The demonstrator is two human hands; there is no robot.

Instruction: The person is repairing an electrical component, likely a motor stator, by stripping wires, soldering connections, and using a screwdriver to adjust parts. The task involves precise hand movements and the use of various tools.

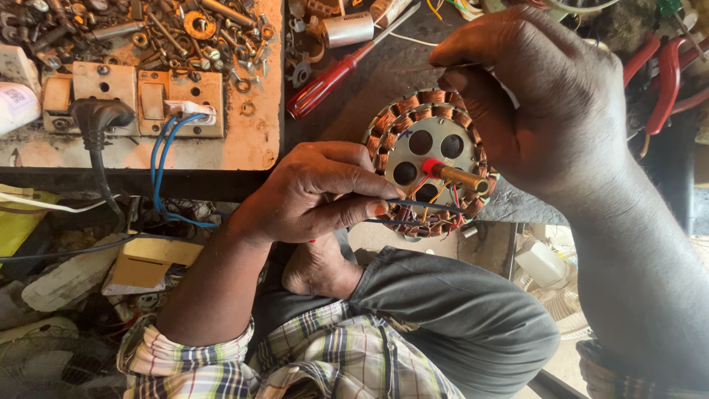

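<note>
A round fan stator (428, 166) with copper windings, several holes in its plate and a brass shaft (459, 177) sits in the middle of the view. My right hand (550, 100) wraps around its upper right side and pinches a thin wire near the top. Lower left of the stator, my left hand (314, 196) pinches a dark insulated wire (425, 205) that runs into the bundle of coloured leads at the stator's lower edge.
A red-handled screwdriver (332, 77) lies on the dark bench above left. A dirty switch and socket board (133, 100) with a black plug and blue wires sits at left, under a heap of nuts and bolts (155, 29). Red-handled pliers (665, 81) lie at right.
</note>
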